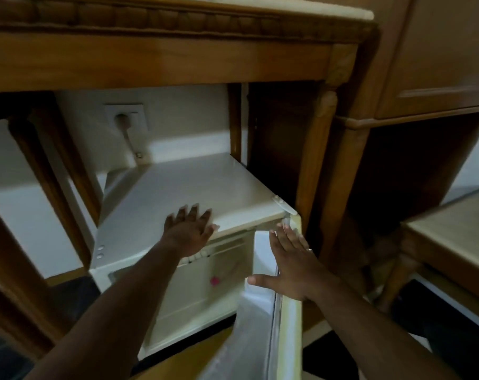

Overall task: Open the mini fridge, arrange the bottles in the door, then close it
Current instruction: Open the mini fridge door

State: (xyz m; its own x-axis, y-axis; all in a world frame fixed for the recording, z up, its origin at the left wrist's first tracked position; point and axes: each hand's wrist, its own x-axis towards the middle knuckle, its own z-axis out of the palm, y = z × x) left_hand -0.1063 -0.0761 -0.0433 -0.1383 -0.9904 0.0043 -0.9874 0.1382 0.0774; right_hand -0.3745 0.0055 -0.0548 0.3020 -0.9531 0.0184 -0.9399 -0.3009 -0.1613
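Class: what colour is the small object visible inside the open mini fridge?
Pink object, blurred, seen in the head view.

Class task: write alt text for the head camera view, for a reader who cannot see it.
A person's left hand lies flat on top of a white mini fridge under a wooden table, while the right hand rests open on the top edge of the open fridge door. Something small and pink shows inside, blurred.

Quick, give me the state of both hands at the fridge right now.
Left hand: open, flat on the mini fridge top, holding nothing.
Right hand: open, fingers spread against the open fridge door, gripping nothing.
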